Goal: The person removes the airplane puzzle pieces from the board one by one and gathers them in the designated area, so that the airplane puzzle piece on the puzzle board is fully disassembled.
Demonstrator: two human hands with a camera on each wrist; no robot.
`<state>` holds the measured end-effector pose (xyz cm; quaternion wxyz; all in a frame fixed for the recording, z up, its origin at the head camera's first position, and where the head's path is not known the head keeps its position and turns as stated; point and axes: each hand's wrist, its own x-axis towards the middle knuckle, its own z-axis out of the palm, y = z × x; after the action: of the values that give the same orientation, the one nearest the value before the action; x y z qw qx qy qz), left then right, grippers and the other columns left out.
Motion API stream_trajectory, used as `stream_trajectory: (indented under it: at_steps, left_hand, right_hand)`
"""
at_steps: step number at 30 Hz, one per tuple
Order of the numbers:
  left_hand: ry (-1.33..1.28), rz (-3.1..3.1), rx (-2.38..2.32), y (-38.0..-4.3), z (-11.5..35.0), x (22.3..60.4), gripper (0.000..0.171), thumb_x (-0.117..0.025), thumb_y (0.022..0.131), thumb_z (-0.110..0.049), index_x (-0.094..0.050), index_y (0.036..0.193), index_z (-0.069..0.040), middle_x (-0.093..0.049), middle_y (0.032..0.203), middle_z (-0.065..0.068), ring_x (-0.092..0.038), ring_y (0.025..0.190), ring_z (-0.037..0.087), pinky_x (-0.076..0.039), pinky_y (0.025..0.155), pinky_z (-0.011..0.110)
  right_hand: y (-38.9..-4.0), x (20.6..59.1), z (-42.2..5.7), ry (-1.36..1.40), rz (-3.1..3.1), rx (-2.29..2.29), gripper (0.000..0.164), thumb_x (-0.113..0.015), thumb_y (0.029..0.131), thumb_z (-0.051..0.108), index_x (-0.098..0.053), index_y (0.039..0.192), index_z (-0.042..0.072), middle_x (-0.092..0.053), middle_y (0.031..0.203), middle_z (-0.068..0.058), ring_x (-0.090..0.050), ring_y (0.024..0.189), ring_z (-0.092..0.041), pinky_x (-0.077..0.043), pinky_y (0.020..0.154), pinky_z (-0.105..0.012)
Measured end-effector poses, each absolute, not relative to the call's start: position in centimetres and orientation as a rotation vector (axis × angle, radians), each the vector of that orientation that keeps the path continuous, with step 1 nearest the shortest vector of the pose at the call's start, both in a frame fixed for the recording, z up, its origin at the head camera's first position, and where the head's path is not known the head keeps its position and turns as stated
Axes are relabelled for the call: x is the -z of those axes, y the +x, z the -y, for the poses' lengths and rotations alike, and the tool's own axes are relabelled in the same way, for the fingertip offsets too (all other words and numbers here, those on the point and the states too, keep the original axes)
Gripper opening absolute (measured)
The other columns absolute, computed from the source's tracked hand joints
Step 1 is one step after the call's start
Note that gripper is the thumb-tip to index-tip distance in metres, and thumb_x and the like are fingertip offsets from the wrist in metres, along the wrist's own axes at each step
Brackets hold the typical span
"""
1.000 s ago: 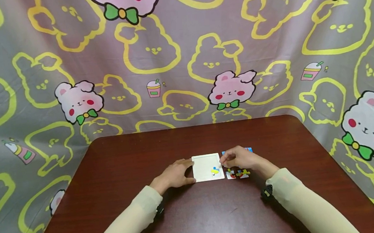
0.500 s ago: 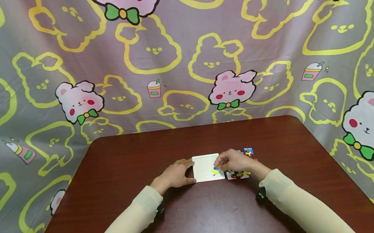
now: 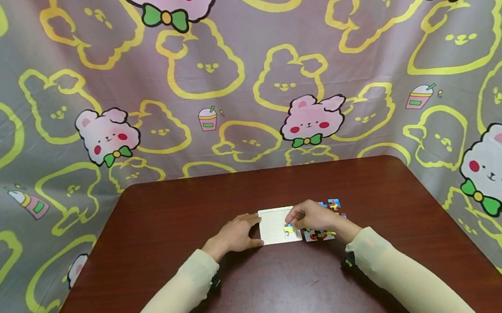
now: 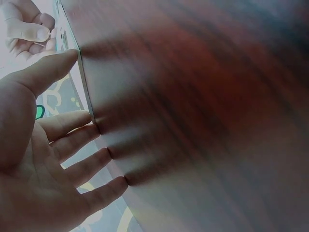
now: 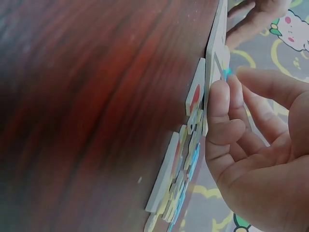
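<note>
A white square puzzle tray (image 3: 272,226) lies on the table. My left hand (image 3: 233,235) rests at its left side, fingers spread and fairly straight; in the left wrist view the thumb tip touches the tray's edge and the other fingertips rest on the table. A yellow, blue and white jigsaw piece (image 3: 289,231) lies in the tray's lower right. My right hand (image 3: 312,216) is over the tray's right side, pinching a small jigsaw piece, mostly hidden by the fingers; a bit of blue shows at the fingertips in the right wrist view.
Several loose jigsaw pieces (image 3: 326,234) lie right of the tray, partly under my right hand and wrist. One more piece (image 3: 334,203) lies behind them. The brown table (image 3: 181,200) meets a patterned cloth (image 3: 235,101) hanging at the back and sides.
My right hand has moved left from the loose pieces to over the tray's right part, uncovering pieces at the back right. My left hand has stayed at the tray's left edge.
</note>
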<state>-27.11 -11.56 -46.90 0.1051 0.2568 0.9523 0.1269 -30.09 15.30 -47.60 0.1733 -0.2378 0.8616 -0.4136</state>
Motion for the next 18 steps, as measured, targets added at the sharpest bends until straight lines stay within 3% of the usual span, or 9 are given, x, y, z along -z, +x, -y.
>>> stream_trajectory:
  at_steps: [11,18]
  left_hand:
    - [0.757,-2.8,-0.388,-27.02,11.52,46.81,0.07,-0.075,0.088,-0.039,-0.051,0.145,-0.008,-0.046,0.154,0.012,-0.04,0.144,0.036,-0.038,0.115,0.051]
    - [0.755,-2.796,-0.396,-27.01,11.52,46.66,0.07,-0.074,0.089,-0.039,-0.05,0.146,-0.008,-0.046,0.155,0.012,-0.04,0.145,0.037,-0.038,0.115,0.052]
  right_hand:
    - [-29.99,47.52,-14.93,-0.667,-2.471,1.164,0.018,-0.07,0.083,-0.002,-0.078,0.097,0.007,-0.075,0.088,-0.005,-0.062,0.077,-0.009,-0.05,0.065,-0.026]
    - [-30.16,47.68,-14.99,-0.704,-2.448,1.208,0.015,-0.07,0.084,-0.002,-0.075,0.097,0.002,-0.073,0.086,-0.01,-0.061,0.077,-0.01,-0.05,0.063,-0.025]
